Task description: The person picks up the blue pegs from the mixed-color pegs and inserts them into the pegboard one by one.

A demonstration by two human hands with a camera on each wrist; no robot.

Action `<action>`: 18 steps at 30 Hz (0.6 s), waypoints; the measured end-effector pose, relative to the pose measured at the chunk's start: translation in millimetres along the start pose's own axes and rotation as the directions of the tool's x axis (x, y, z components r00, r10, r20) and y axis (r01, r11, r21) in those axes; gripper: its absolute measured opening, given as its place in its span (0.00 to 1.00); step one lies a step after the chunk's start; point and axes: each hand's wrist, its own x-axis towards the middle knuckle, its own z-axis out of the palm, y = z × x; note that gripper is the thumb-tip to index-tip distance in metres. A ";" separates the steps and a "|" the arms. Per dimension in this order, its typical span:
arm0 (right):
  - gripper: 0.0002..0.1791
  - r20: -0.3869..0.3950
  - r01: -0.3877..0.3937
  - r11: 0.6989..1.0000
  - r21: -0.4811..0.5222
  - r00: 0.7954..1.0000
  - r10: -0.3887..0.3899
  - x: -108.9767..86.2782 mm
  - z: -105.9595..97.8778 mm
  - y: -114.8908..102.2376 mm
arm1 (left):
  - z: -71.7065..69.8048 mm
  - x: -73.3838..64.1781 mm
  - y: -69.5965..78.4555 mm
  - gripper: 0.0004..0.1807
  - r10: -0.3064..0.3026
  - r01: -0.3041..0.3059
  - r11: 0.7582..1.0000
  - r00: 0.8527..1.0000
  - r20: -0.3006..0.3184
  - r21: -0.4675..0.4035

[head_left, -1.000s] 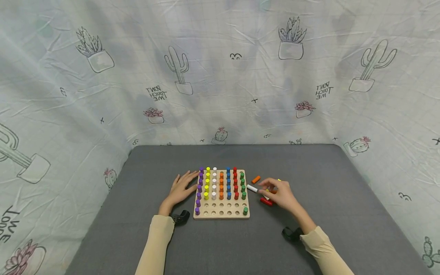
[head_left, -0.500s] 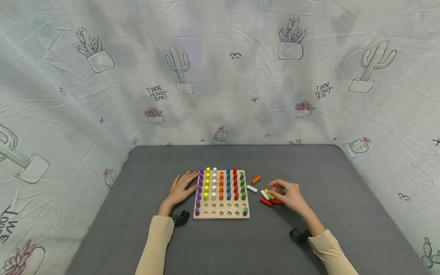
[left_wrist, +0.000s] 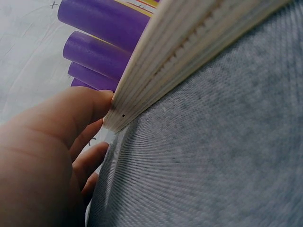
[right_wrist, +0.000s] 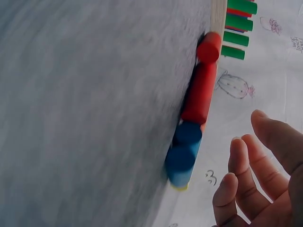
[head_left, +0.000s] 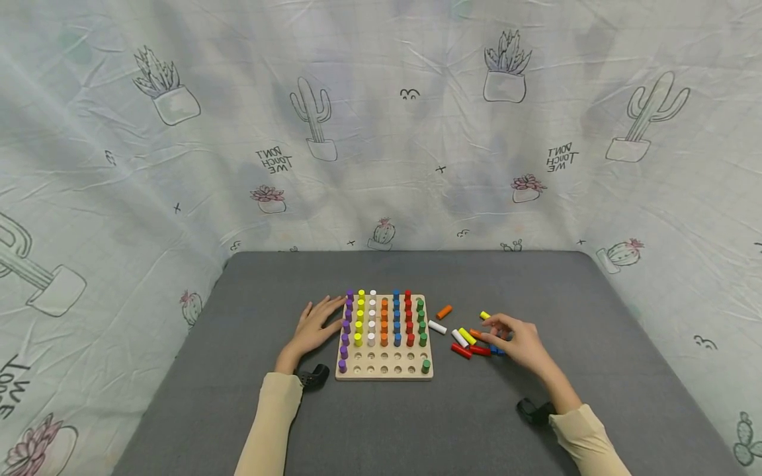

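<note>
A wooden pegboard (head_left: 383,377) holds upright pegs in coloured columns: purple, yellow, white, orange, blue, red and green. My left hand (head_left: 313,328) rests at its left side, and in the left wrist view the thumb (left_wrist: 97,101) touches the board's edge (left_wrist: 142,71) below the purple pegs (left_wrist: 104,21). Over the loose pegs to the right hovers my right hand (head_left: 519,342), with nothing between its relaxed, parted fingers (right_wrist: 239,156). Nearest it lie blue pegs (head_left: 495,350), an orange peg (head_left: 476,334) and a yellow peg (head_left: 485,315); the hand partly covers this group.
Between board and right hand lie two white pegs (head_left: 437,327), a yellow peg (head_left: 467,336), two red pegs (head_left: 461,351) and another orange peg (head_left: 444,311). All stand on a grey table (head_left: 381,430). A patterned cloth (head_left: 381,132) hangs behind it.
My right hand has drawn rightward, away from the board, uncovering white, yellow, red, orange and blue pegs. The left hand stays at the board's side.
</note>
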 end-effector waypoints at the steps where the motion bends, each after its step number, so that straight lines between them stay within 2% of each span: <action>1: 0.12 0.006 -0.005 1.000 -0.002 1.000 0.005 -1.1 -1.4 1.1 | 0.0 0.0 0.0 0.31 0.000 0.000 1.000 1.000 0.000 0.001; 12: 0.15 0.035 -0.074 0.995 -0.069 0.996 0.076 -8.6 -12.6 11.9 | -0.4 0.5 -0.3 0.31 0.004 -0.004 1.000 1.000 0.003 0.001; 18: 0.17 0.077 -0.122 0.988 -0.091 0.989 0.130 -10.0 -16.0 13.8 | -0.5 1.1 0.2 0.31 0.001 -0.001 1.000 1.000 0.006 0.001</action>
